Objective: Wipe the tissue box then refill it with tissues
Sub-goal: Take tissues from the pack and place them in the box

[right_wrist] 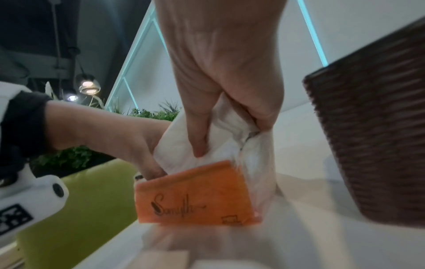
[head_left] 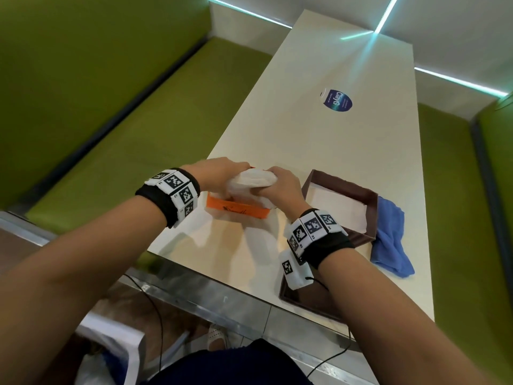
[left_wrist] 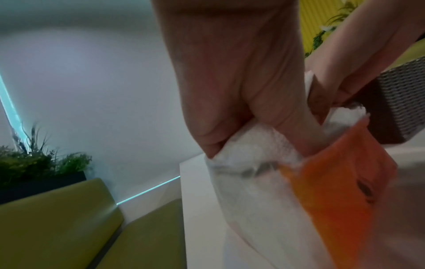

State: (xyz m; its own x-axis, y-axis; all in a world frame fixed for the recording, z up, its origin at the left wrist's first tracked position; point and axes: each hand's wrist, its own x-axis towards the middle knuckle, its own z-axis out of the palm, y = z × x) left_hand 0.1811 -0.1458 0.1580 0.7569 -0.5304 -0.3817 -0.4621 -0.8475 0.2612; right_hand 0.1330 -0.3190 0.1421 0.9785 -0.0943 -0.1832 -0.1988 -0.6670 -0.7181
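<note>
Tissue pack (head_left: 236,209): on the desk (head_left: 319,129), near its front-left corner, left of the tissue box.
Tissue box (head_left: 342,207): on the desk, just right of both hands.
Cloth (head_left: 390,237): on the desk, against the right side of the tissue box.
Lid (head_left: 305,301): at the front desk edge, under the right wrist.
Left hand (head_left: 219,173): grip on the tissues (head_left: 255,179), above the pack.
Right hand (head_left: 280,187): grip on the same tissues, from the right.

"ClayG" on the round blue sticker (head_left: 337,101); handwriting-style script, unreadable, on the orange pack (right_wrist: 195,196)
</note>
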